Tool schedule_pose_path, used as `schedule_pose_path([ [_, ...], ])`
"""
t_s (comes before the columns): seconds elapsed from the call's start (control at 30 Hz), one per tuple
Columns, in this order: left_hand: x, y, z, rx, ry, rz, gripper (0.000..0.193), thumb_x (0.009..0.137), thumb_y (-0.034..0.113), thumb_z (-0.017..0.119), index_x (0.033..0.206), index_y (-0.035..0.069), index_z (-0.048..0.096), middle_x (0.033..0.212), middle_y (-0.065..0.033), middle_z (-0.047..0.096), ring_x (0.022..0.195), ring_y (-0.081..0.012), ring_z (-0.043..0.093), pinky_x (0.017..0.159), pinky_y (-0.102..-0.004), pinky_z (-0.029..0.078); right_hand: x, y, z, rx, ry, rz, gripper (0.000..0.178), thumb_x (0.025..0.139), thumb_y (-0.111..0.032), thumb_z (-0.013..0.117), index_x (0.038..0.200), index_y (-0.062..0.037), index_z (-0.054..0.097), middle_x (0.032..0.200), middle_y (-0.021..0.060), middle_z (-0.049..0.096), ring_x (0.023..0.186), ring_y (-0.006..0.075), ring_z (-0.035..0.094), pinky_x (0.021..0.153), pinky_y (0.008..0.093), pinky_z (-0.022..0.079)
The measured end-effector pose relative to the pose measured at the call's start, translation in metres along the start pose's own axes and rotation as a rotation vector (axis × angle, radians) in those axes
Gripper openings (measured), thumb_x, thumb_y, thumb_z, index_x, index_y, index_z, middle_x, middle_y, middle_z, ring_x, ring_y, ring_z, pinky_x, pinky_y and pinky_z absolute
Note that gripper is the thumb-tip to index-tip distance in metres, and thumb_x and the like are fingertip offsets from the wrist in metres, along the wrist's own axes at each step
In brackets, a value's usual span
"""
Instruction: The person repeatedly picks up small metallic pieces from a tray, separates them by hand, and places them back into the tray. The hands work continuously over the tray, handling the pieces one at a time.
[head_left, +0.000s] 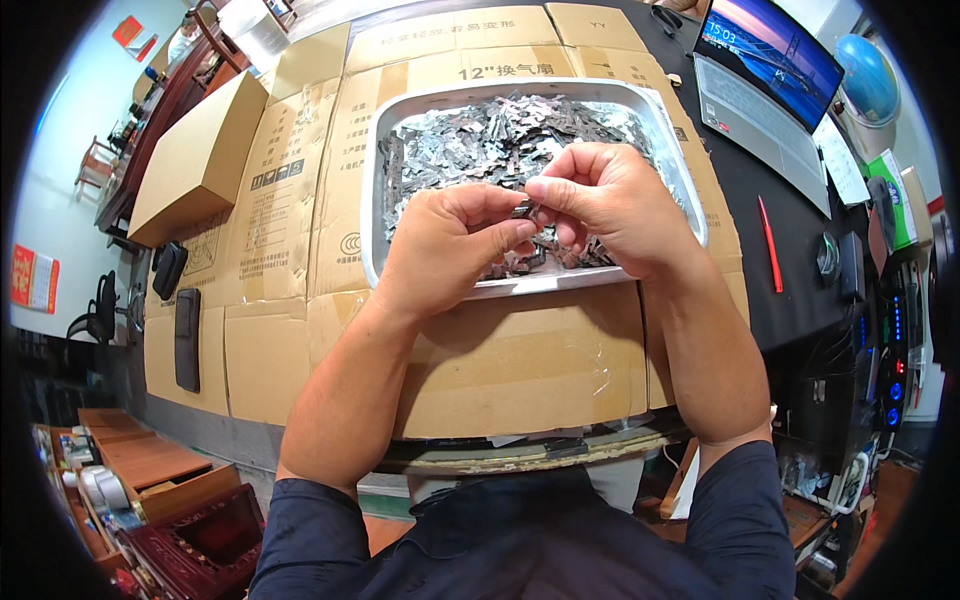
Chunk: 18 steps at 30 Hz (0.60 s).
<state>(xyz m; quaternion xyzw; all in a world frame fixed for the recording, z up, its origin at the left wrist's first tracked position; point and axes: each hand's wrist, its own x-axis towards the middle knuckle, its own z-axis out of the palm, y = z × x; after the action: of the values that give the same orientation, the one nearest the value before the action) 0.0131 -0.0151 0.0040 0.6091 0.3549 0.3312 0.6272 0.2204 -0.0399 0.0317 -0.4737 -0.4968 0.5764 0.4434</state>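
Note:
Both of my hands meet over the near half of a shallow metal tray (374, 215) heaped with small flat metal pieces (470, 140), some dark, some shiny. My left hand (445, 240) pinches a small dark metal piece (523, 209) between thumb and fingers. From the other side, my right hand (610, 205) has its thumb and forefinger closed at the same piece. Its exact shape is partly hidden by the fingertips. The tray rests on flattened cardboard (520, 370) spread over the table.
A closed cardboard box (198, 160) stands left of the tray, with a dark phone-like case (187, 340) nearer me. To the right are an open laptop (760, 110), a red pen (770, 245) and a blue globe (868, 80). The table's front edge (500, 455) runs below my forearms.

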Motion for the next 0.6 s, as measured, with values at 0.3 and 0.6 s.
schedule_pose_path([
  [0.3,0.002,0.003,-0.007,-0.333,-0.03,-0.074,0.013,0.096,0.003,0.07,0.108,-0.002,0.069,0.096,-0.0118,0.075,0.079,-0.0157,0.073,0.063,-0.0246,0.057,0.003,0.0,-0.001,0.023,0.0,-0.04,0.02,0.099,-0.018,0.071,0.095,0.0016,0.068,0.081,0.0041,0.069,0.066,0.0057,0.061,0.053,0.0221,0.049],
  [0.6,0.003,-0.004,-0.004,-0.288,-0.026,-0.004,0.011,0.096,0.002,0.072,0.104,0.001,0.066,0.092,-0.0124,0.075,0.078,-0.016,0.074,0.06,-0.0241,0.057,0.001,0.0,0.007,-0.179,-0.022,-0.033,0.018,0.094,-0.015,0.076,0.097,0.0019,0.069,0.082,0.0063,0.071,0.076,0.0083,0.064,0.067,0.0245,0.052],
])
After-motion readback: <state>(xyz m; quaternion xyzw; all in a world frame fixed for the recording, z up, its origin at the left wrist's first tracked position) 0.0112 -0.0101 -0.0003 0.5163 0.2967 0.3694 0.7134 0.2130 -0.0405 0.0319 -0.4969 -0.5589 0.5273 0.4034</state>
